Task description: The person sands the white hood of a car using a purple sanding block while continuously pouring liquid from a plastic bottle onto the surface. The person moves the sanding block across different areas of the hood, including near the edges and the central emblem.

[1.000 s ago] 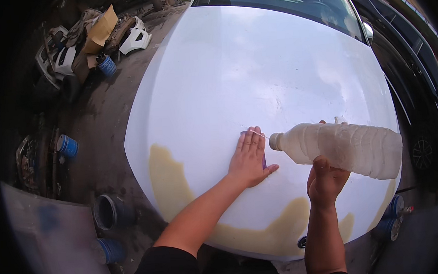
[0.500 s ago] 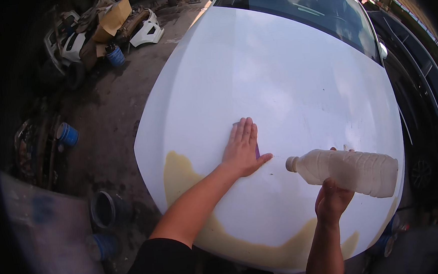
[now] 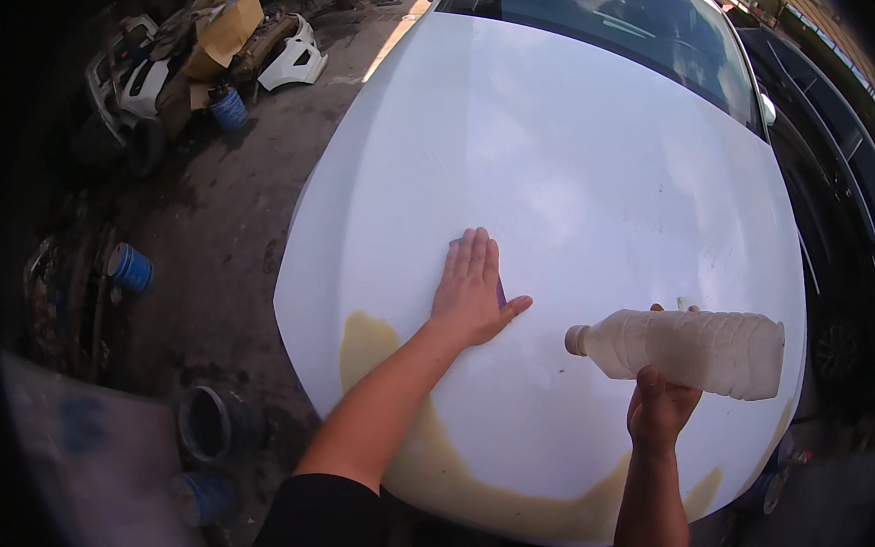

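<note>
My left hand (image 3: 467, 290) lies flat on the white car hood (image 3: 554, 216), fingers stretched forward and thumb out to the side. Beneath it is a thin purple pad or sheet (image 3: 501, 293), mostly hidden; only an edge shows beside the index finger. My right hand (image 3: 661, 410) grips a cloudy plastic bottle (image 3: 683, 349) from below, above the hood's right part. The bottle lies nearly level, with its neck pointing left toward my left hand. Cloudy liquid seems to be inside. Tan patches (image 3: 449, 468) run along the hood's near and left edges.
At the far left are a loose white bumper part (image 3: 294, 60), cardboard (image 3: 225, 34) and a blue can (image 3: 228, 108). Another blue can (image 3: 131, 267) and a dark bucket (image 3: 206, 423) stand left of the car. A black car (image 3: 833, 189) is close on the right.
My left hand has slid slightly left and forward on the hood. The bottle in my right hand has shifted a little left, its neck slightly lower. The view has moved slightly.
</note>
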Demonstrator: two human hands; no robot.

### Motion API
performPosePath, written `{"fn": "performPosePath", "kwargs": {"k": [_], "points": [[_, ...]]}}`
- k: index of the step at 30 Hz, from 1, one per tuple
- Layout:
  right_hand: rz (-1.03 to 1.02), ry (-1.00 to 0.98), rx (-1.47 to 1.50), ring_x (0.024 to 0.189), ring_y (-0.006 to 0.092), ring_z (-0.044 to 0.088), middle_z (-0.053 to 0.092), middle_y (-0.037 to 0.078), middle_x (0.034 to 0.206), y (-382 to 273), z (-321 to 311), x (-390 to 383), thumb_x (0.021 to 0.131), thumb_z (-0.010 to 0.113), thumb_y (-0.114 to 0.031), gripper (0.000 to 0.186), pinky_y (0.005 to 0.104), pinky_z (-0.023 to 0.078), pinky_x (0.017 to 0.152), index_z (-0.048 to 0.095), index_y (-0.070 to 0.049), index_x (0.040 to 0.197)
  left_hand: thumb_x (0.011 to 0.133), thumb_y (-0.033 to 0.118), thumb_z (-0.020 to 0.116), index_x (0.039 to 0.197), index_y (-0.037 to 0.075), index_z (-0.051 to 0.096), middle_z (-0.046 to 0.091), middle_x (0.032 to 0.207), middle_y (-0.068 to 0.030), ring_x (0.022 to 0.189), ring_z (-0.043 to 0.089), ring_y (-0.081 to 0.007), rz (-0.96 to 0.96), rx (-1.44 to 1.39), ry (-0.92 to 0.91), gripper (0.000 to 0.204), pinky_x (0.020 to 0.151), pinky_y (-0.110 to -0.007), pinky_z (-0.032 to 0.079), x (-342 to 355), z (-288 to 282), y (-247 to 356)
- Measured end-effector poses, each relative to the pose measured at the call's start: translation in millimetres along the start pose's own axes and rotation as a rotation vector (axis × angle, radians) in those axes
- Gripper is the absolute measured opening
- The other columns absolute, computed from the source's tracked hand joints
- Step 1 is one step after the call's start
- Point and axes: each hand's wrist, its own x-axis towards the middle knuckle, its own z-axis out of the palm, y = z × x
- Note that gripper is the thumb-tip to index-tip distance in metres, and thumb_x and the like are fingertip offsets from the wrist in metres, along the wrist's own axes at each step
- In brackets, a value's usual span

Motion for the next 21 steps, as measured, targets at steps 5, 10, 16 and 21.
{"fn": "performPosePath", "kwargs": {"k": [5,10,16,21], "points": [[-0.012,-0.052,-0.053,0.134,0.0326,0.045,0.027,0.013,0.153,1.1,-9.3,1.6,0.083,0.079,-0.024,0.096,0.0499,0.043,0.109,0.016,-0.003,0.152,0.096,0.066,0.035,0.154,-0.005,0.002,-0.001,0.163,-0.0206,0.152,-0.006,-0.0311,-0.196,0.045,0.007,0.097,0.123,-0.042,-0.001,-21.9,0.1,-97.2],[0.002,-0.017,0.047,0.134,0.0319,0.046,0.028,0.013,0.152,0.8,7.7,-3.7,0.084,0.079,-0.022,0.096,0.0504,0.043,0.109,0.015,-0.003,0.152,0.096,0.068,0.031,0.154,-0.004,0.004,0.001,0.163,-0.0205,0.152,-0.005,-0.031,-0.434,0.036,0.135,0.097,0.123,-0.042,-0.001,82.6,-52.6,-139.2],[0.047,-0.039,0.042,0.134,0.0314,0.047,0.033,0.015,0.151,5.8,4.8,4.2,0.082,0.082,-0.023,0.1,0.0503,0.043,0.108,0.014,-0.003,0.153,0.097,0.064,0.036,0.154,-0.005,0.0,-0.002,0.163,-0.0218,0.152,-0.008,-0.0328,-0.296,-0.019,0.019,0.097,0.122,-0.044,-0.003,-2.5,0.2,-89.1],[-0.016,-0.165,-0.092,0.132,0.031,0.048,0.05,0.017,0.14,12.7,18.6,13.5,0.08,0.083,-0.021,0.105,0.0478,0.04,0.11,0.009,-0.001,0.153,0.096,0.067,0.034,0.154,-0.006,0.002,-0.001,0.163,-0.0227,0.152,-0.007,-0.033,-0.318,0.01,0.048,0.099,0.122,-0.044,-0.003,3.2,2.3,-110.7]]}}
